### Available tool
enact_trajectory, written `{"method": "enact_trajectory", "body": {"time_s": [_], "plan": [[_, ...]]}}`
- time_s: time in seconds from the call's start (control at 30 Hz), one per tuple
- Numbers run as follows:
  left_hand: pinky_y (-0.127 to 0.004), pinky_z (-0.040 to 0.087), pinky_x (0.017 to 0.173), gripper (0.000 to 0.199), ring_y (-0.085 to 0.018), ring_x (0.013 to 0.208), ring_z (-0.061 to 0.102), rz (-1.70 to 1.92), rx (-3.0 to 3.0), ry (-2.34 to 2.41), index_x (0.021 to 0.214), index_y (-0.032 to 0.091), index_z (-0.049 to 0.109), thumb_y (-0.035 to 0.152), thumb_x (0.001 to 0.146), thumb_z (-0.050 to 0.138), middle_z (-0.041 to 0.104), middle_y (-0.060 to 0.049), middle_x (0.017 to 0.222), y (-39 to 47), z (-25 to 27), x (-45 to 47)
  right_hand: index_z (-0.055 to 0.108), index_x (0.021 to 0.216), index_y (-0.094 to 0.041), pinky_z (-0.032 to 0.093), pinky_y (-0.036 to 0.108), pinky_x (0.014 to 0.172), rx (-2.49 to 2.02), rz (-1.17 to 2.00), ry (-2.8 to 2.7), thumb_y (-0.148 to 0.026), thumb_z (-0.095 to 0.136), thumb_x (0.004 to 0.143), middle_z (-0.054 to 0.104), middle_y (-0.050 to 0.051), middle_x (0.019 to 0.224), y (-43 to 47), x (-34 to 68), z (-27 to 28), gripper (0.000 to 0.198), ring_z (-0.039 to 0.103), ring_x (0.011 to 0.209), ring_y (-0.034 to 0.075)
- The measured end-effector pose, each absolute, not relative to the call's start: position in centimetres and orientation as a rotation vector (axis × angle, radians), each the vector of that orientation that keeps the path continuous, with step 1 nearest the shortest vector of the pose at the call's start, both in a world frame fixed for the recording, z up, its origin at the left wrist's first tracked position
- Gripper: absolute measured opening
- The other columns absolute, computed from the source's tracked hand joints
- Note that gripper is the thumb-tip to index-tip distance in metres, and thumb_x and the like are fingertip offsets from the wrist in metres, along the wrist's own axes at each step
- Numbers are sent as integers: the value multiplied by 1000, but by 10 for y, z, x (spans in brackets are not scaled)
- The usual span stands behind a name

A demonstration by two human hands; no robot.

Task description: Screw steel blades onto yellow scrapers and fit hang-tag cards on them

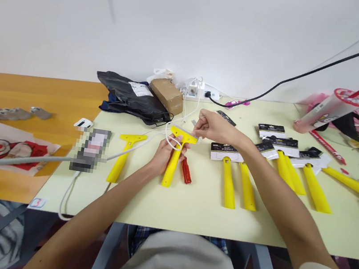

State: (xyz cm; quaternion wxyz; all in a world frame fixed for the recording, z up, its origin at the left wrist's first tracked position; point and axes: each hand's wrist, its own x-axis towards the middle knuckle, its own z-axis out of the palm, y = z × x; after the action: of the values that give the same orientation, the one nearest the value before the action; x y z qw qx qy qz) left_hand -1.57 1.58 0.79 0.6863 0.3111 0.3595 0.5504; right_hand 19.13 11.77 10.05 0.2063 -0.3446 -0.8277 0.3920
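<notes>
My left hand point(162, 154) is closed round the neck of a yellow scraper point(172, 167), whose wide head points away from me and whose handle points toward me. A white cable loops in front of it. At the right end of the head, my right hand point(213, 127) has its fingers pinched together; what is in them is too small to make out. A red-handled tool point(186, 171) lies on the table just right of the scraper, its far end hidden. Another yellow scraper point(122, 157) lies to the left of my left hand.
Several yellow scrapers with black-and-white cards point(226, 152) lie right. A lidded cup point(329, 112) stands behind them. At the back are a black plastic bag point(127, 99), a cardboard box point(167, 95) and a power strip point(190, 92). A phone point(93, 148) with cable lies left.
</notes>
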Motion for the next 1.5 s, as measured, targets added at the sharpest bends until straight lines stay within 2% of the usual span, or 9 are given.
{"method": "enact_trajectory", "body": {"time_s": [0.13,0.23,0.33,0.47,0.83,1.0,1.13,1.3,1.5], "plan": [[-22,47,51,43,-12,65,65,1286,692,834,100,20,58,47,88,90,76,-5,90,18,6,-17,41,90,-27,46,34,70,-1070,717,-2379,-33,62,110,82,7,99,134,202,95,30,76,89,25],[-21,47,52,43,-13,67,67,1352,660,874,99,20,58,45,88,90,76,-5,89,21,5,-17,45,91,-27,47,36,75,-1237,533,-2418,-19,61,106,80,13,105,151,216,84,24,74,96,30],[-22,48,52,40,-13,66,68,1384,630,909,97,20,58,43,88,89,77,-5,90,23,5,-17,49,92,-25,49,38,79,-1282,543,-2453,-10,70,94,79,17,112,166,225,68,26,73,99,32],[-23,49,52,39,-13,64,68,1347,595,932,95,20,57,40,87,90,78,-6,92,23,7,-16,51,94,-25,50,38,83,-1265,579,-2490,-16,81,88,80,13,112,178,223,46,32,72,99,31],[-25,51,56,42,-15,67,70,1287,557,956,99,19,59,46,88,90,78,-7,92,25,5,-19,47,90,-26,49,32,80,-1185,677,-2532,-9,69,94,82,8,105,187,219,26,29,75,92,24],[-25,50,55,43,-15,68,70,1273,526,943,100,20,59,47,88,90,78,-7,93,26,6,-19,45,95,-27,47,36,81,-1208,584,-2621,-11,60,101,76,12,104,179,215,32,23,70,96,29],[-25,48,55,42,-14,66,67,1255,516,946,100,20,60,49,90,89,78,-7,95,25,8,-19,49,100,-24,45,39,79,-1260,482,-2697,-12,52,105,69,17,109,170,210,38,13,62,89,30],[-25,48,56,41,-11,63,62,1248,492,950,102,21,60,49,91,88,77,-5,94,25,10,-19,51,104,-22,44,41,78,-1282,441,-2746,-9,45,104,66,16,104,165,208,44,15,57,83,30],[-24,47,56,40,-13,70,66,1265,539,931,100,20,62,53,94,84,77,-7,94,28,10,-17,47,104,-25,45,38,76,-1128,588,-2646,-20,54,104,69,11,106,153,209,73,9,63,87,28]]}}
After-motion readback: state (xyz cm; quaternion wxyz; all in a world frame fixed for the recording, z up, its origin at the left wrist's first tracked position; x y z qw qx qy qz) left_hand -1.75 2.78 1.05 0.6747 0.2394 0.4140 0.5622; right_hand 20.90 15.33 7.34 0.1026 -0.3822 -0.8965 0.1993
